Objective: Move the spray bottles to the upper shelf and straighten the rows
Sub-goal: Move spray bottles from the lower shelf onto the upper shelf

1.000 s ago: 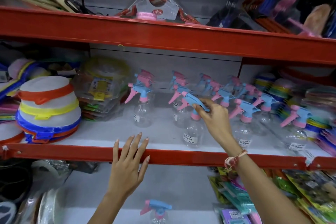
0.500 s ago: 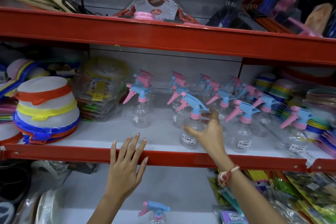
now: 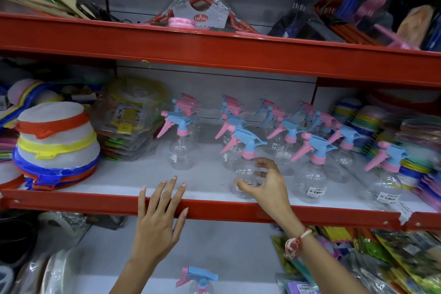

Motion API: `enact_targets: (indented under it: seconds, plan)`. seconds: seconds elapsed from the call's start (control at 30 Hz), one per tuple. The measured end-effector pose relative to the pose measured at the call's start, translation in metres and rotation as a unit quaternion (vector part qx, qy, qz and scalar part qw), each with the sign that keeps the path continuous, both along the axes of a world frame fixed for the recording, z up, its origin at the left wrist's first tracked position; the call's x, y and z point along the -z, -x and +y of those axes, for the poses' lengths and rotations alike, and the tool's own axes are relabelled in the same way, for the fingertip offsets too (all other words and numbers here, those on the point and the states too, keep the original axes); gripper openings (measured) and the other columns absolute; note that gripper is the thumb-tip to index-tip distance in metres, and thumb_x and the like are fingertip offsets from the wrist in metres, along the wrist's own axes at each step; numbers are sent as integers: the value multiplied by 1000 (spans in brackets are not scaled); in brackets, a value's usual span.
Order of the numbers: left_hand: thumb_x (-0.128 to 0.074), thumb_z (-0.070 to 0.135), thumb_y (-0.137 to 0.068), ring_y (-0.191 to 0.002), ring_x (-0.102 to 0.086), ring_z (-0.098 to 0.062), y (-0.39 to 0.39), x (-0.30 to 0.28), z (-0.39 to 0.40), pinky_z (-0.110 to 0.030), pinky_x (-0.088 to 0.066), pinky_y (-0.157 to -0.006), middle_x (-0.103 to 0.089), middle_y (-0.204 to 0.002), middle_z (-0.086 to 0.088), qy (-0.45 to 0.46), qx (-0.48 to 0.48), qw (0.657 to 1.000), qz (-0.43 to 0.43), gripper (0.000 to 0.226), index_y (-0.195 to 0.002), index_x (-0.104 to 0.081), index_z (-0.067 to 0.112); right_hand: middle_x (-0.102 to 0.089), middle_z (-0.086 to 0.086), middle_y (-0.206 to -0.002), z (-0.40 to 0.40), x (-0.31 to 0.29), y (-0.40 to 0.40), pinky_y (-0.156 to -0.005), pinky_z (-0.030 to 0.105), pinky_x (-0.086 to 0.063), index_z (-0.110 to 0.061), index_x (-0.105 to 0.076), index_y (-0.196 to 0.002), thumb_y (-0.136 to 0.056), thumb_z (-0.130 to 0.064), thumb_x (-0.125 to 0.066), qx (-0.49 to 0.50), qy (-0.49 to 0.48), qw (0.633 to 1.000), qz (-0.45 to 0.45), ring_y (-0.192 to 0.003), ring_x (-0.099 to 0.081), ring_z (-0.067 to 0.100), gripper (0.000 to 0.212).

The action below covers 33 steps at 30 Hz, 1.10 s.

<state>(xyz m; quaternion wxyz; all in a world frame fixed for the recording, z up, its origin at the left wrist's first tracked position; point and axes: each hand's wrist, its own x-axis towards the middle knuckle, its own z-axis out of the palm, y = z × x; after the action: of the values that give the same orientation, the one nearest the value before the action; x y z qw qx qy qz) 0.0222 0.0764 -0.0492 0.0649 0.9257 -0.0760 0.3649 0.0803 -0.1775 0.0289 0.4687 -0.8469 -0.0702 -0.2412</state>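
— Nearest?
— One spray bottle (image 3: 198,279) on the lower shelf (image 3: 133,258), upright, nozzle left. The left hand (image 3: 157,219) lies flat, fingers straight, on the upper shelf's (image 3: 214,207) red edge.
— The right hand (image 3: 267,181)?
— Its fingers curl round the front bottle (image 3: 245,167): upright, clear body, blue head, pink trigger, nozzle left.
— Behind?
— Over a dozen alike in rows; too blurred to count exactly.

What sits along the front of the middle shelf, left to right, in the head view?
Stack of rimmed round covers → plastic-wrapped packets → first spray bottle → second spray bottle, gripped by the right hand → third spray bottle → fourth spray bottle.
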Motion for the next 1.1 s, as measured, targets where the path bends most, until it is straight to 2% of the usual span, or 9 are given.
enact_targets:
  seconds: [0.17,0.27,0.47,0.57,0.73,0.9,1.0,1.03,1.1]
  plan:
    - [-34,46,-95,-137,-37,-27,-1,0,-2,-50,-7,-121,-45,-149,-9,1,-8,1000,-9,56,-145,-39,21,-60,0,-123,-3,-1,2,-87,43,-56,-18,-51,-124,-63,-29,-85,-39,-10,999,13,-107,-62,20,71]
    - [-32,46,-96,-137,-36,-27,-2,0,-2,-49,-6,-121,-46,-149,-9,-1,-8,1000,-13,56,-145,-39,21,-59,1,-126,-3,-2,3,-90,44,-54,-17,-50,-128,-63,-31,-83,-43,-8,999,19,-111,-61,20,74]
    - [-35,45,-95,-137,-37,-27,-2,-1,1,-54,-15,-118,-43,-151,-7,-23,-5,999,-21,56,-146,-38,21,-46,1,-134,5,0,20,-103,39,-45,-18,-41,-137,-66,-36,-82,9,14,1000,-24,-125,-49,17,84]
    - [-35,45,-95,-139,-36,-26,0,-2,8,-57,-18,-117,-39,-153,-6,-46,6,998,-33,57,-148,-34,22,-47,-4,-124,21,3,37,-102,43,-45,-21,-45,-132,-71,-36,-76,32,-16,994,-99,-121,-49,18,70]
    - [-39,43,-96,-142,-36,-25,6,-6,36,-62,-18,-116,-37,-155,-6,-47,-9,997,-62,57,-148,-35,20,-55,1,-111,58,10,67,-93,36,-46,-11,-60,-117,-79,-17,-72,68,-4,969,-239,-103,-53,24,41]
    - [-37,43,-98,-142,-35,-26,6,-8,62,-63,-15,-117,-35,-156,-7,-61,-6,996,-60,56,-149,-33,18,-62,2,-93,92,40,90,-82,24,-47,-5,-66,-96,-84,-11,-67,2,51,960,-274,-87,-57,18,14]
    - [-34,45,-99,-142,-36,-27,6,-5,73,-64,-15,-116,-35,-156,-7,-71,-6,997,-31,56,-148,-34,19,-68,3,-83,105,83,95,-76,26,-50,-8,-67,-90,-82,-9,-66,-45,140,959,-244,-78,-61,18,7]
    - [-33,45,-99,-142,-37,-28,6,-4,76,-64,-14,-116,-36,-156,-7,-74,-4,997,-24,55,-148,-35,19,-70,2,-84,106,99,95,-77,29,-52,-9,-68,-91,-82,-12,-65,-62,168,962,-208,-80,-63,17,10]
    - [-35,45,-99,-140,-39,-28,7,-4,78,-62,-14,-117,-38,-155,-7,-73,2,997,-17,55,-147,-36,19,-70,0,-100,103,125,92,-85,36,-53,-13,-66,-106,-83,-25,-63,-92,218,970,-62,-96,-63,17,26]
